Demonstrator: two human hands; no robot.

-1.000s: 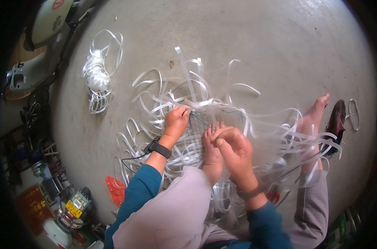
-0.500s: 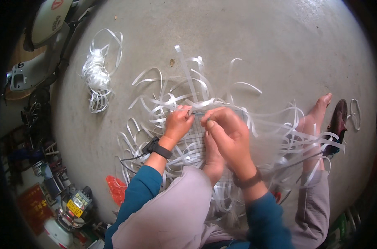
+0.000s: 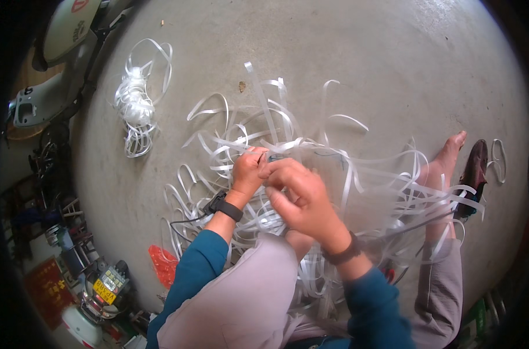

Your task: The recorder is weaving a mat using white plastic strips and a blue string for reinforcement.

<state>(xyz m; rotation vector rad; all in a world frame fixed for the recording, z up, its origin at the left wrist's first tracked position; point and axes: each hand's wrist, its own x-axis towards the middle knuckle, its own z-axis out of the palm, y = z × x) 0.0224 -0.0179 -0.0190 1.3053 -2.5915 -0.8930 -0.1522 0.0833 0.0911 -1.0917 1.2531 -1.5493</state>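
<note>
White plastic strips (image 3: pixel 264 218) lie in a loose tangle around a partly woven piece at my feet. At the far edge of the weave, my left hand (image 3: pixel 250 174) is closed in a pinch, seemingly on a white strip; its fingertips are partly hidden. My right hand (image 3: pixel 302 198) reaches across to the left fingertips, fingers curled and thumb apart from them, with nothing plainly held. A thin bluish strand (image 3: pixel 329 155) curves behind the right hand, and a bit of it shows beside the left fingers. The right hand covers much of the weave.
A bundled heap of white strips (image 3: pixel 136 104) rests on the concrete floor at the far left. A red bag (image 3: pixel 162 266) lies left of my knee. My bare foot (image 3: pixel 450 145) and a dark shoe (image 3: pixel 476 168) are at the right. Parked scooters (image 3: pixel 104 291) line the left side.
My right hand has moved left to my left fingertips, and its thumb has parted from the index finger. A bluish strand now shows behind it. My left hand stays nearly still.
</note>
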